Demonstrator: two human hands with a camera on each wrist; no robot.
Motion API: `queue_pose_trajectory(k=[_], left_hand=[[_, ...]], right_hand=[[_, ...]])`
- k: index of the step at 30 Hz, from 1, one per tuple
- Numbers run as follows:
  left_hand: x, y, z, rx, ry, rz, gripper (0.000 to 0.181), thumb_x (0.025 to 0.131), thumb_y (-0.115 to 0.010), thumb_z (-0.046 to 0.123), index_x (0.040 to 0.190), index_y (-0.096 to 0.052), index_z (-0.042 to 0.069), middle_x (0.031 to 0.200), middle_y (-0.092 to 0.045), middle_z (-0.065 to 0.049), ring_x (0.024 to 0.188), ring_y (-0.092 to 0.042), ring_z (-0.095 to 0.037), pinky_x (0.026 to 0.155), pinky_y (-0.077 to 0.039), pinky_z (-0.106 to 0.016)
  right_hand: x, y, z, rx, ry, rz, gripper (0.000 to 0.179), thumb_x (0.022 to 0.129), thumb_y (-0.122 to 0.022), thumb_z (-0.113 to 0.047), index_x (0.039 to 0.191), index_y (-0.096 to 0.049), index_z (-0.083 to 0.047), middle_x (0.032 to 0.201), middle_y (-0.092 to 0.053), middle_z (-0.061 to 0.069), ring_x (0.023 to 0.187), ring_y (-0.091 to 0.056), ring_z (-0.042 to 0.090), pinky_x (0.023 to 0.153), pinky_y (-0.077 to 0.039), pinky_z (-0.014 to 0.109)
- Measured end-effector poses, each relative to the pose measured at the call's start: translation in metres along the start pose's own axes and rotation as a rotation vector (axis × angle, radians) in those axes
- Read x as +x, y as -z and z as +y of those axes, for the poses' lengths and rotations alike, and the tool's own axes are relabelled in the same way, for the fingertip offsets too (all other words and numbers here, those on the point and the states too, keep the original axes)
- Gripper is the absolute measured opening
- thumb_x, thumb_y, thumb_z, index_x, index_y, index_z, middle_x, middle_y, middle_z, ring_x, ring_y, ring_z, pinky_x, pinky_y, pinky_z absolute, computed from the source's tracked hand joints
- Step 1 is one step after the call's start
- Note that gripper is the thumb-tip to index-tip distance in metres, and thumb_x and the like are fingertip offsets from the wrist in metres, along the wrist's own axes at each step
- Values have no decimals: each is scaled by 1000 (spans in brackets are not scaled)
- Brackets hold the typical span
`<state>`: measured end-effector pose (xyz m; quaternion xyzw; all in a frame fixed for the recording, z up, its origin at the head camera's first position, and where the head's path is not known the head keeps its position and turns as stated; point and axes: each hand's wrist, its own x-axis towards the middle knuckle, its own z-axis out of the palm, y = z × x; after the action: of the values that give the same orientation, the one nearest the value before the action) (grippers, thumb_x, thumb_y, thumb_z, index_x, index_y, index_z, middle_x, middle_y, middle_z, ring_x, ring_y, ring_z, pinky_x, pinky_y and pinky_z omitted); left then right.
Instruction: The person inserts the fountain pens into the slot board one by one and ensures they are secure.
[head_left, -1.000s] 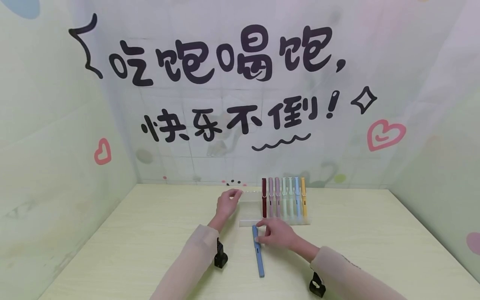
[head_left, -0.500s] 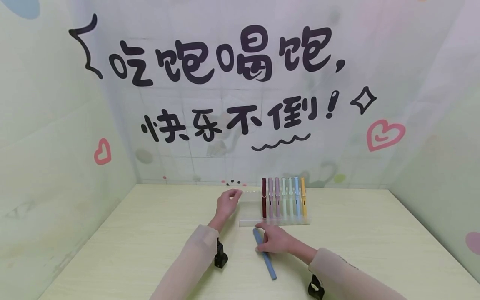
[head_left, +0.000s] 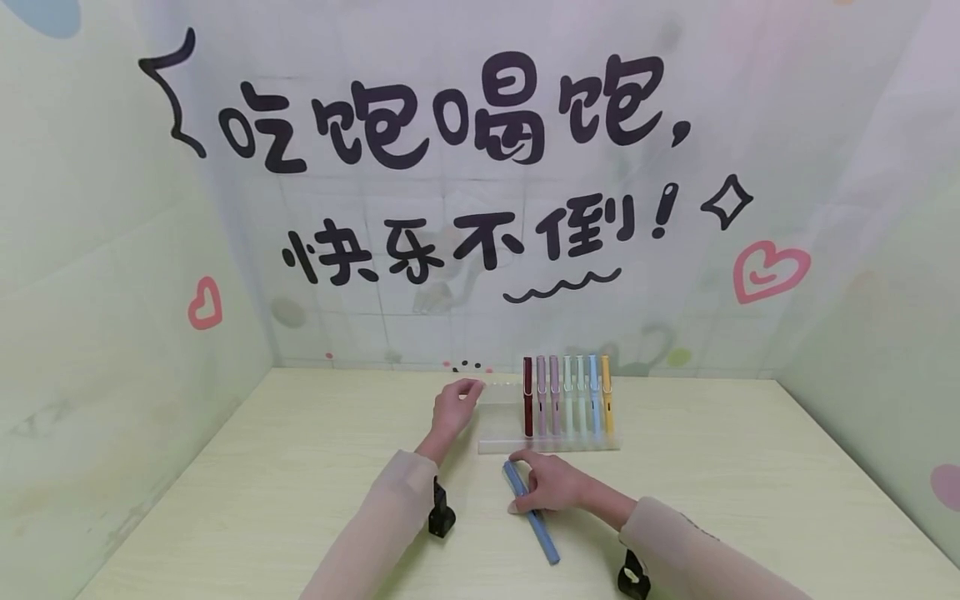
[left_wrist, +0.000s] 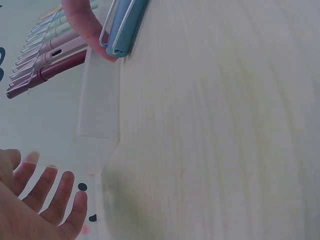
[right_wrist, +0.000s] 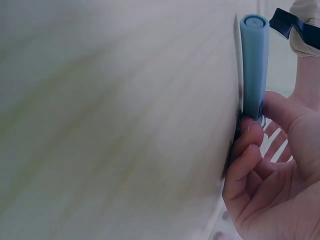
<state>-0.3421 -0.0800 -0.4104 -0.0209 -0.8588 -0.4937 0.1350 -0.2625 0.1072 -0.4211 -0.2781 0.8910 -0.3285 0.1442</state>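
Observation:
A clear plastic pen stand (head_left: pixel 499 447) stands toward the back of the table, with several capped pens in its right part. My left hand (head_left: pixel 453 408) pinches the stand's upper left edge between thumb and index finger; the other fingers are spread in the left wrist view. In front of the stand, my right hand (head_left: pixel 557 483) grips a blue pen (head_left: pixel 543 535) between thumb and fingers. The pen slants, its clip end (left_wrist: pixel 120 40) toward the stand and its round plain end (right_wrist: pixel 255 22) toward me. Whether it touches the table I cannot tell.
In the stand, a dark red pen (head_left: pixel 528 398) is leftmost, then purple, pale green and light blue ones, and a yellow pen (head_left: pixel 607 396) at the right end. Printed cloth walls (head_left: pixel 360 333) enclose the pale wooden table (head_left: pixel 300 500).
The blue pen's near end has swung right, so it now lies more slanted. My right hand has shifted slightly toward me and its grip has changed. The left hand keeps its place.

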Motion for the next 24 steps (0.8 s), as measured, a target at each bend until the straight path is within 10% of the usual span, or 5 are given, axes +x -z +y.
queue_pose_trajectory(k=[24], left_hand=[[-2,0,-1,-16,-6,0,27,89,-52,25,100,-64,4,94,-62,-9,89,-56,-25,76,-43,-41]], right_hand=[[1,1,2,-48,71,65,18,84,-60,-19,94,-51,-8,50,-47,-6,40,-43,7,40,-36,21]])
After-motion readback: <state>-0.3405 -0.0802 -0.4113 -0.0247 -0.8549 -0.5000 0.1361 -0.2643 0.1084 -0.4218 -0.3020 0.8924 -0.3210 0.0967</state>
